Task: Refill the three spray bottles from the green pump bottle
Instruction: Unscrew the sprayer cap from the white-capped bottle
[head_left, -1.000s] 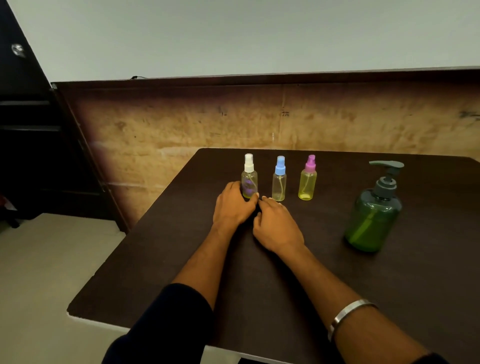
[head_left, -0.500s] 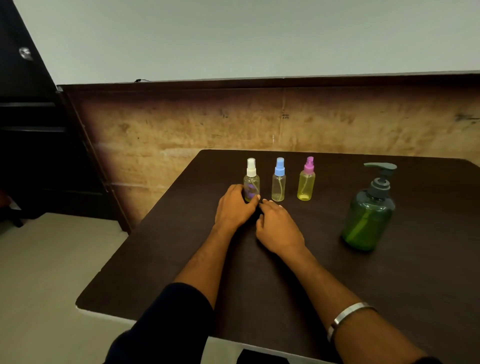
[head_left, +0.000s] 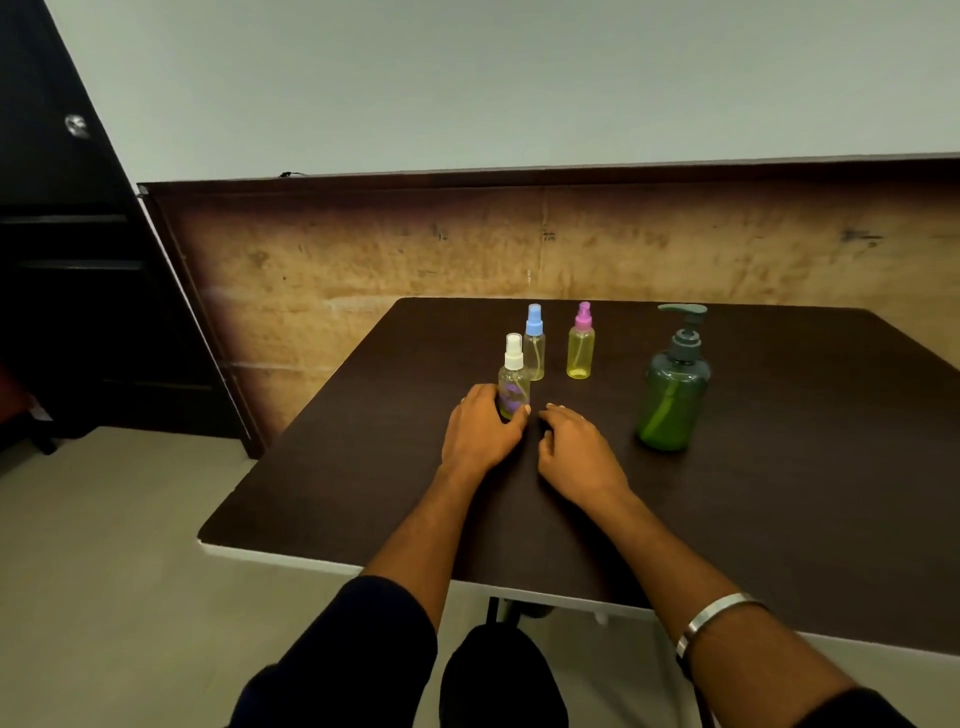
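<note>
- The left hand (head_left: 480, 428) curls around the base of the white-capped spray bottle (head_left: 514, 376), which stands upright on the dark table (head_left: 779, 519).
- The right hand (head_left: 579, 452) rests just beside it, fingers loosely bent, holding nothing.
- Just beyond stand the blue-capped spray bottle (head_left: 534, 343) and, to its right, the pink-capped spray bottle (head_left: 581, 341).
- The green pump bottle (head_left: 672, 384) stands farther right.

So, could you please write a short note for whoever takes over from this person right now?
Left hand grips the base of the white-capped spray bottle, upright, nearer the person than the other two. Right hand rests on the table, loosely curled, holding nothing. Blue-capped bottle and pink-capped bottle stand behind; green pump bottle stands to the right. All caps are on, so no refill looks started. Left: uncap, fill, recap all three.
</note>
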